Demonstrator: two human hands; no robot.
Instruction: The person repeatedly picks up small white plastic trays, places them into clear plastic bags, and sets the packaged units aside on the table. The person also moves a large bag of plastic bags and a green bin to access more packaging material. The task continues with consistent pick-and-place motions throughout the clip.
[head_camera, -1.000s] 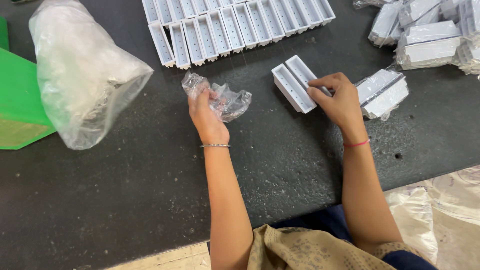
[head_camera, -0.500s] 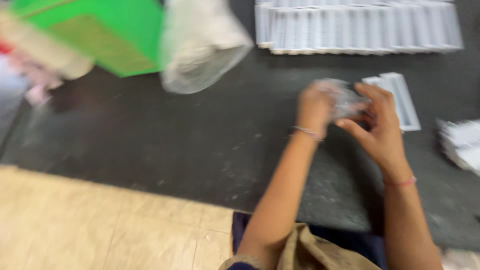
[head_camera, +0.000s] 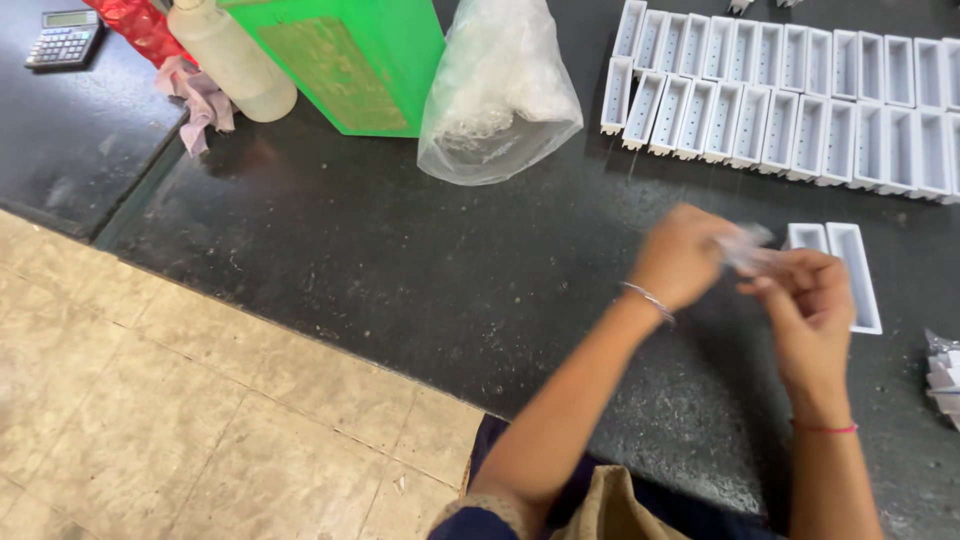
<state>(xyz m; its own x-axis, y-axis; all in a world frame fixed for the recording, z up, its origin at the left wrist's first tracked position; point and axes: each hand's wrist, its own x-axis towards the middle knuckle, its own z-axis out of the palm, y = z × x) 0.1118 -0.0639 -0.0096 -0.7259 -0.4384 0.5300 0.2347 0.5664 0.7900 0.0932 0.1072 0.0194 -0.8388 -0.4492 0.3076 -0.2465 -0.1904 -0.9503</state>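
Pinching a small clear plastic wrapper (head_camera: 748, 250) between both raised hands above the dark table (head_camera: 400, 280).
Left hand (head_camera: 682, 255) and right hand (head_camera: 808, 300) grip it; white trays (head_camera: 850, 275) lie at three o'clock.

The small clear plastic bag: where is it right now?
Head view, right of centre: the small clear plastic bag is pinched between both hands, just left of the two loose white trays.

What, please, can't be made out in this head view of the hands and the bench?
- Small clear wrapper between left hand and right hand: motion-blurred, contents unreadable.
- Two white trays: partly hidden by the right hand.
- Wrapped pieces: cut by the right edge.
- Calculator: too small to read.
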